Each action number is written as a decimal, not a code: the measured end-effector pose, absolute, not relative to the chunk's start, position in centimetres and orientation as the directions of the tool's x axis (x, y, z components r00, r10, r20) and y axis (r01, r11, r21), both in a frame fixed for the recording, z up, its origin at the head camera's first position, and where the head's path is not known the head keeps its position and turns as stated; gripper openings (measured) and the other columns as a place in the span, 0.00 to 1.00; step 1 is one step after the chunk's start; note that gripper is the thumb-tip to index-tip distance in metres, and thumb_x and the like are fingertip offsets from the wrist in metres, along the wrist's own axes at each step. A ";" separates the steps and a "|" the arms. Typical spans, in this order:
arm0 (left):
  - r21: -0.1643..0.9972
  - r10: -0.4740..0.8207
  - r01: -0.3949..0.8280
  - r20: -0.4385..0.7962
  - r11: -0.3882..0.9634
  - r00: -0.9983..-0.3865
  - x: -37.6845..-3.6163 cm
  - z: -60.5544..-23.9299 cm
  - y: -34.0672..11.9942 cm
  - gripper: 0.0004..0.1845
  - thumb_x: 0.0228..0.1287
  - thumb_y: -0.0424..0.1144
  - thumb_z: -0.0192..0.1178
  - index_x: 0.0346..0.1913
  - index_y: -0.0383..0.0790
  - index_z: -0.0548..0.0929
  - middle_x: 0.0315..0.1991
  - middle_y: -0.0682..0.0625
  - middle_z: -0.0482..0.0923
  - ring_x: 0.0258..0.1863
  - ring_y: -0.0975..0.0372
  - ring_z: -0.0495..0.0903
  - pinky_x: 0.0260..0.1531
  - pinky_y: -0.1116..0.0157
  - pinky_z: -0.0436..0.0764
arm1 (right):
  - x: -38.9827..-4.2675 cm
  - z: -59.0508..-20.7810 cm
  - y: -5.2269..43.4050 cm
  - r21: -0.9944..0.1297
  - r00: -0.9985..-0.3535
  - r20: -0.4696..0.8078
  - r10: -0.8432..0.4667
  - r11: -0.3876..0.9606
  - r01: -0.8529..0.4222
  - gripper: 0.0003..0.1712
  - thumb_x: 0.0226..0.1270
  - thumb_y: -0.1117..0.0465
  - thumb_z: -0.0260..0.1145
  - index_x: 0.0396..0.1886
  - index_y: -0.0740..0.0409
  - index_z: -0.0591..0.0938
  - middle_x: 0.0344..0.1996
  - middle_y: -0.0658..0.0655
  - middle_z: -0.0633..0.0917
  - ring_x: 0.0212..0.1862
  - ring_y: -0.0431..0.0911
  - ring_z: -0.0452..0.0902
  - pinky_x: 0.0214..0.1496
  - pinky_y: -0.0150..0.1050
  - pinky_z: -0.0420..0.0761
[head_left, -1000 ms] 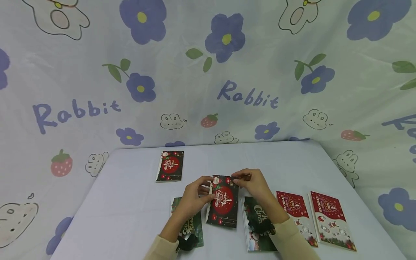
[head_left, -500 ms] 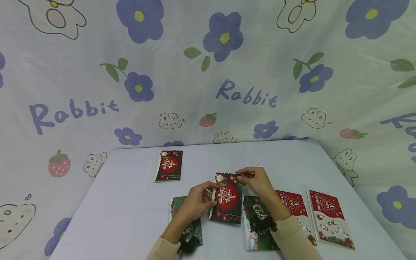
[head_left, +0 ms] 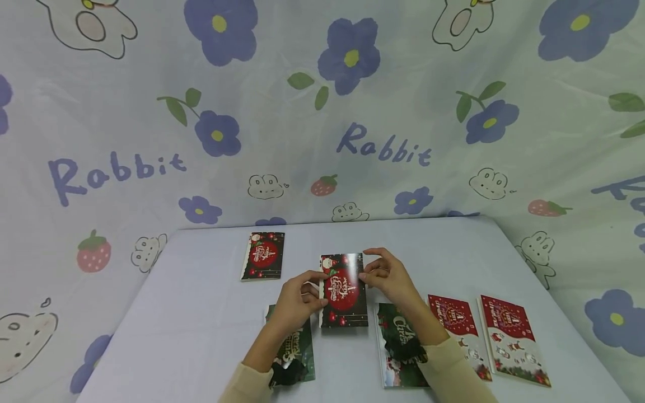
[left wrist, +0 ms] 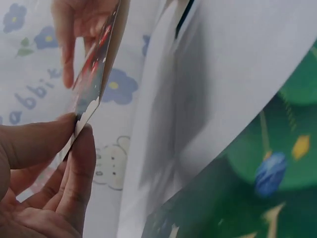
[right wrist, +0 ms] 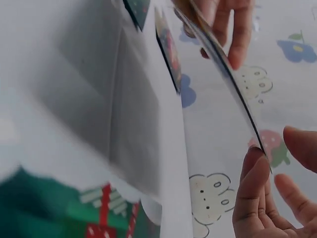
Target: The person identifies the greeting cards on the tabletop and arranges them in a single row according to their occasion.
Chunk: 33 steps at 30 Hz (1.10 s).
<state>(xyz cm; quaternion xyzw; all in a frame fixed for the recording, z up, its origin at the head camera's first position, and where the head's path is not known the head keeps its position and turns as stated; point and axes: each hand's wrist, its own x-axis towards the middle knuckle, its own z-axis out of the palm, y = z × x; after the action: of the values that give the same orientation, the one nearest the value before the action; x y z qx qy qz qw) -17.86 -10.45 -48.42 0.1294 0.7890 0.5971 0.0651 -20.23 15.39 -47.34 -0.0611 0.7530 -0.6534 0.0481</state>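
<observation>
A dark Christmas card (head_left: 345,308) with a red circle and a scalloped left edge is held up over the middle of the table. My left hand (head_left: 298,296) pinches its left edge between thumb and fingers, seen close up in the left wrist view. At the card's right edge is my right hand (head_left: 390,277), one fingertip touching the edge while other fingers stand spread apart from it in the right wrist view. Green Christmas cards lie below the wrists, one on the left (head_left: 302,352) and one on the right (head_left: 395,366), both partly covered by the arms.
A matching dark card (head_left: 264,256) lies at the back left of the white table (head_left: 201,324). Two red and white Christmas cards, one nearer (head_left: 453,313) and one farther right (head_left: 514,341), lie on the right. A patterned cloth (head_left: 282,129) hangs behind the table.
The dark card has moved away from the person and tilted up, its upper part catching light. My right hand has loosened from the top corner to the right edge; the left keeps its pinch.
</observation>
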 end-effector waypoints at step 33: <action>0.973 0.117 0.083 0.059 0.217 -0.991 -18.3 -47.9 -11.9 0.24 0.59 0.18 0.71 0.59 0.32 0.84 0.51 0.38 0.78 0.38 0.55 0.84 0.32 0.68 0.84 | -19.0 -47.9 12.2 -0.994 -0.987 0.003 -0.161 0.107 -0.020 0.24 0.62 0.80 0.72 0.59 0.68 0.83 0.50 0.65 0.81 0.40 0.47 0.80 0.38 0.30 0.82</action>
<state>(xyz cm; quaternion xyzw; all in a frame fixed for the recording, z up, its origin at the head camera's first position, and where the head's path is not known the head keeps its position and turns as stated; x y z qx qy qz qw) -18.29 -11.86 -47.86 0.0643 0.7799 0.6224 0.0138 -18.98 12.18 -47.91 -0.0611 0.7421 -0.6654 0.0529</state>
